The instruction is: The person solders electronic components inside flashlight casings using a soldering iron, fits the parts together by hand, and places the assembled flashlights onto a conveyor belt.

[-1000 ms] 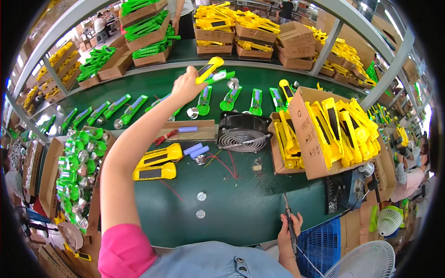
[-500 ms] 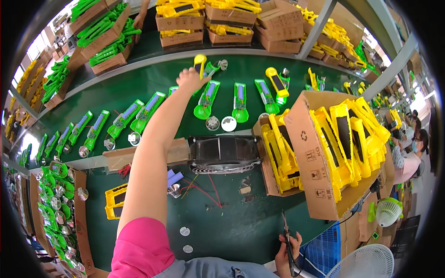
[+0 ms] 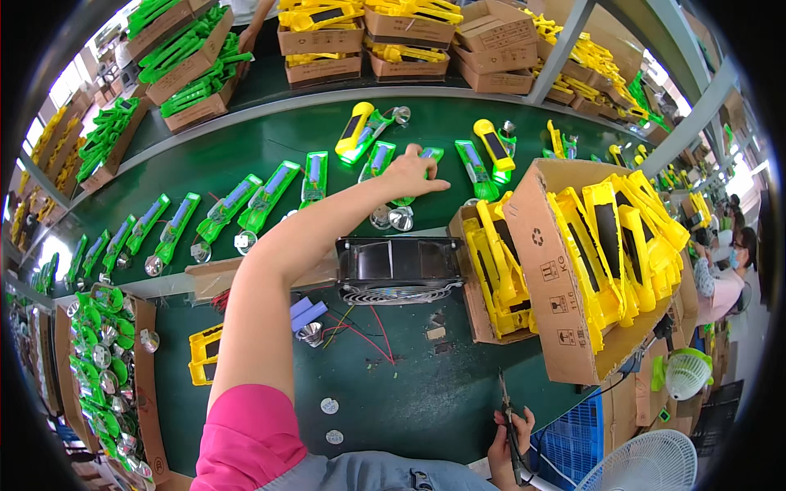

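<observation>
Left hand [image 3: 415, 173]: it was stretched far over the green worktop [image 3: 246, 155], palm down, fingers [image 3: 434, 186] loosely apart and holding nothing.
Green torch part [image 3: 427, 155]: it lay flat on the worktop, partly under the left hand, which touched it; the silver reflector [image 3: 401, 218] sat just beside.
Yellow torch part [image 3: 354, 128]: it lay on a green part, near the hand but apart from it.
Right hand [image 3: 509, 434]: it was low at the worktop edge, fingers closed around a thin dark tool [image 3: 508, 413], upright.
Black fan [image 3: 399, 270]: it stood under the left forearm.
Cardboard box [image 3: 565, 295]: it was tilted at the right, full of yellow shells.
</observation>
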Demonstrator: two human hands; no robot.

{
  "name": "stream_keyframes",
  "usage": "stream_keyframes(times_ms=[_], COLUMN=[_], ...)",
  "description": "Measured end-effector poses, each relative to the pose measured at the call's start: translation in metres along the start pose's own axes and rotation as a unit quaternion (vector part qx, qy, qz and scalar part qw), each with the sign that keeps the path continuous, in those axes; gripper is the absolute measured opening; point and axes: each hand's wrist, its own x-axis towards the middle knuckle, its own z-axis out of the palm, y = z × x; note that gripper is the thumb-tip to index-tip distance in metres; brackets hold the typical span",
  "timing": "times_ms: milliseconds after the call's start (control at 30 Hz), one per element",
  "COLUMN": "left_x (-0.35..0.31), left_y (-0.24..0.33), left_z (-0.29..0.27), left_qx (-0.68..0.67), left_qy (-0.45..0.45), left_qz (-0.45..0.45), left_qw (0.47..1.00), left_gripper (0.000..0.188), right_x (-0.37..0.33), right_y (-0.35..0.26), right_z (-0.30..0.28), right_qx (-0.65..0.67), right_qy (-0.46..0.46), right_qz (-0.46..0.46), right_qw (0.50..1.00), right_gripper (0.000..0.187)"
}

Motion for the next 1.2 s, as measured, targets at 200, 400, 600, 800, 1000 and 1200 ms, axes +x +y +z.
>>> stream_keyframes(times_ms=[200,400,600,800,1000,1200], left_x=[-0.091,-0.102,-0.11,-0.155,-0.234,-0.235], left_y=[-0.021,-0.085,-0.06,-0.098,-0.186,-0.187], left_z=[-0.081,-0.032,-0.023,-0.109,-0.129,-0.077], left_qx=[0.017,0.156,0.159,0.132,0.148,0.124], left_qy=[0.116,0.095,0.124,0.212,0.215,0.214], left_qz=[-0.044,-0.195,-0.224,-0.242,-0.255,-0.264], left_qw=[0.992,0.964,0.953,0.938,0.931,0.932], left_gripper=[0.08,0.091,0.098,0.093,0.088,0.101], right_x=[0.003,0.0,0.001,-0.006,0.003,-0.006], right_y=[0.0,0.01,-0.002,0.012,0.004,0.023], right_z=[-0.001,-0.002,-0.005,0.002,0.0,0.002], right_qx=[0.019,0.05,0.005,0.06,0.034,0.051], right_qy=[-0.015,-0.026,-0.028,-0.006,-0.009,0.009], right_qz=[-0.005,-0.018,-0.037,-0.003,-0.019,-0.033], right_qw=[1.0,0.998,0.999,0.998,0.999,0.998], right_gripper=[0.017,0.019,0.02,0.021,0.014,0.023])
